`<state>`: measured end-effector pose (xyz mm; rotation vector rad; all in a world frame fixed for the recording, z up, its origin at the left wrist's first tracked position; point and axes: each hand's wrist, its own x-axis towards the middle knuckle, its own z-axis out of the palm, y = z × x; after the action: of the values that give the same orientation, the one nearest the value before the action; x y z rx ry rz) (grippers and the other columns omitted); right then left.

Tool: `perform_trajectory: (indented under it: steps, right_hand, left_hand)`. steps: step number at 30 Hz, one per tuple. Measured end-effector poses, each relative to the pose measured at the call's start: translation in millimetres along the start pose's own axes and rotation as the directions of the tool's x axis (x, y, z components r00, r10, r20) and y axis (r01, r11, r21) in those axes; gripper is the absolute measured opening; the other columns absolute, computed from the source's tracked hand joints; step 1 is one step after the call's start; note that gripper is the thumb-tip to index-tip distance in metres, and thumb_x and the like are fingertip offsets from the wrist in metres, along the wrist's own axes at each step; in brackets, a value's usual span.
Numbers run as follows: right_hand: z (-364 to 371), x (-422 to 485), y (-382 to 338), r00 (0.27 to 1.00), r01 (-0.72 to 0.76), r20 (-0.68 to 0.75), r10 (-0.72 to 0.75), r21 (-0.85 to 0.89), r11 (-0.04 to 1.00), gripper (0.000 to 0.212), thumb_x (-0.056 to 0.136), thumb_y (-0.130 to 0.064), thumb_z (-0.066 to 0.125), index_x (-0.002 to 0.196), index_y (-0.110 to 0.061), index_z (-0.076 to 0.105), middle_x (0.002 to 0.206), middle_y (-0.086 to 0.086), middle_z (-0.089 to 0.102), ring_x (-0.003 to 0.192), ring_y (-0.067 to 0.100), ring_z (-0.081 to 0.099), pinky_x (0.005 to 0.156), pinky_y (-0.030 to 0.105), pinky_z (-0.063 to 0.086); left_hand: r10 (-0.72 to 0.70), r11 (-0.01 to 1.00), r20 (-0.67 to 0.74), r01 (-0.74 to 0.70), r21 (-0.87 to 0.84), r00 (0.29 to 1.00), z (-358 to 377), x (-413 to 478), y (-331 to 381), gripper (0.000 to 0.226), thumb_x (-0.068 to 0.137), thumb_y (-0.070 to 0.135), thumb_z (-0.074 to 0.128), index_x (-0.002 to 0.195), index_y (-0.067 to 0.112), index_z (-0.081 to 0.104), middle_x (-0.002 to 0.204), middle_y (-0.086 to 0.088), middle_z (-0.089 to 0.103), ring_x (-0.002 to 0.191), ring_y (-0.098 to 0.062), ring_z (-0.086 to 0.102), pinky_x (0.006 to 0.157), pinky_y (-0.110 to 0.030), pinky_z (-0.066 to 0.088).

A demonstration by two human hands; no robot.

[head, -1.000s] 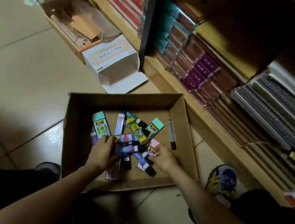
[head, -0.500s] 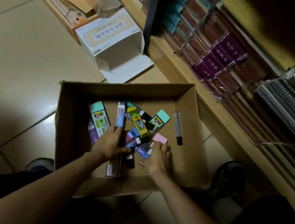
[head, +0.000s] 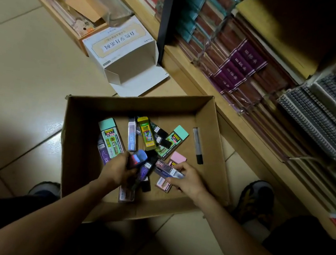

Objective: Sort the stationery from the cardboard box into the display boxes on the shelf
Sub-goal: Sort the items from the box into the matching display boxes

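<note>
L hand [head: 118, 173] holds a bunch of small packs [head: 141, 162] in the box [head: 77, 149]. R hand [head: 192, 182] pinches a see-through pack [head: 169, 170].

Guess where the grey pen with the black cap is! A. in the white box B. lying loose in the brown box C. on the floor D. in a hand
B: the grey pen lies on the bottom of the brown box by its right wall, while the left hand grips a bunch of packs and the right hand pinches a purple pack.
</note>
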<state>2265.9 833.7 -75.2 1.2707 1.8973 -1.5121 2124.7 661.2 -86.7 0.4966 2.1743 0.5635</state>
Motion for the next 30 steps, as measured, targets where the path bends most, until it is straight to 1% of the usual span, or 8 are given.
perform_trajectory:
  steps: [3,7,11,15,19,21,25,30]
  right_hand:
    - [-13.3,-4.0,-1.5,1.000,-0.003,0.024,0.002,0.038,0.999,0.029,0.077,-0.006,0.075,0.093,-0.022,0.057,0.111,0.010,0.063,0.066,0.009,0.061,0.049,0.018,0.045]
    - [-35.0,-16.8,-8.3,0.999,0.027,0.043,-0.029,0.045,0.999,0.027,0.081,-0.007,0.071,0.104,-0.014,0.061,0.117,0.006,0.060,0.047,-0.005,0.058,0.041,0.012,0.040]
    - [-56.4,-36.4,-17.5,0.994,0.099,0.037,-0.102,0.086,0.991,0.024,0.084,-0.013,0.069,0.105,-0.022,0.063,0.111,0.004,0.066,0.059,0.009,0.064,0.052,0.023,0.042]
    - [-77.1,-53.1,-35.7,0.967,0.176,0.154,-0.202,0.170,0.970,0.026,0.083,-0.014,0.069,0.106,-0.024,0.065,0.101,0.004,0.069,0.060,0.009,0.065,0.048,0.016,0.044]
    - [-88.8,-66.3,-57.2,0.917,0.240,0.295,-0.268,0.127,0.962,0.025,0.082,-0.019,0.069,0.105,-0.030,0.067,0.106,0.004,0.066,0.067,0.013,0.066,0.052,0.017,0.048]
    - [-88.9,-69.2,-66.0,0.908,0.247,0.317,-0.272,0.119,0.962,0.027,0.082,-0.019,0.070,0.108,-0.028,0.067,0.110,0.007,0.065,0.068,0.015,0.067,0.053,0.018,0.049]
    - [-89.4,-75.3,-78.2,0.906,0.298,0.281,-0.315,0.104,0.949,0.027,0.083,-0.015,0.069,0.108,-0.023,0.067,0.100,0.006,0.068,0.065,0.015,0.066,0.050,0.018,0.043]
    - [-100.8,-89.8,-87.5,0.892,0.342,0.292,-0.346,0.067,0.937,0.037,0.079,-0.010,0.072,0.112,-0.022,0.060,0.111,0.005,0.062,0.089,0.019,0.066,0.070,0.026,0.053]
  left_hand:
    - [-0.064,0.998,0.083,0.066,-0.017,0.994,-3.0,-0.1,1.9,0.041,0.083,0.020,0.070,0.118,0.006,0.055,0.112,-0.014,0.065,0.100,-0.029,0.062,0.085,-0.037,0.051]
    - [-0.098,0.937,0.125,0.134,-0.323,0.987,-6.9,-1.6,13.8,0.031,0.084,0.012,0.069,0.112,0.008,0.055,0.098,-0.011,0.066,0.081,-0.024,0.062,0.063,-0.030,0.051]
    - [-0.055,0.844,0.177,0.141,-0.517,0.983,-8.9,-3.0,31.3,0.022,0.085,0.009,0.065,0.102,0.016,0.052,0.090,-0.002,0.063,0.078,-0.014,0.062,0.061,-0.023,0.048]
    - [0.004,0.761,0.173,0.109,-0.639,0.985,-18.0,-4.1,46.9,0.023,0.091,0.024,0.060,0.110,0.013,0.053,0.101,-0.009,0.067,0.077,-0.016,0.064,0.059,-0.026,0.047]
    - [0.157,0.808,0.265,0.030,-0.588,0.951,-36.9,-14.1,67.8,0.038,0.088,0.049,0.054,0.110,0.017,0.056,0.095,0.000,0.072,0.064,-0.006,0.065,0.044,-0.016,0.043]
    - [0.230,0.825,0.358,0.014,-0.565,0.905,-43.4,-21.5,79.6,0.039,0.088,0.054,0.051,0.107,0.021,0.060,0.089,0.011,0.073,0.067,0.002,0.064,0.050,-0.013,0.046]
    - [0.369,0.783,0.526,0.048,-0.620,0.766,-48.2,-28.4,95.2,0.027,0.093,0.036,0.056,0.100,0.014,0.069,0.096,0.001,0.070,0.084,-0.009,0.064,0.073,-0.020,0.048]
    - [0.409,0.744,0.524,0.059,-0.665,0.747,-52.9,-38.2,106.2,0.023,0.093,0.026,0.053,0.098,0.006,0.063,0.089,-0.004,0.066,0.075,-0.011,0.061,0.068,-0.021,0.050]
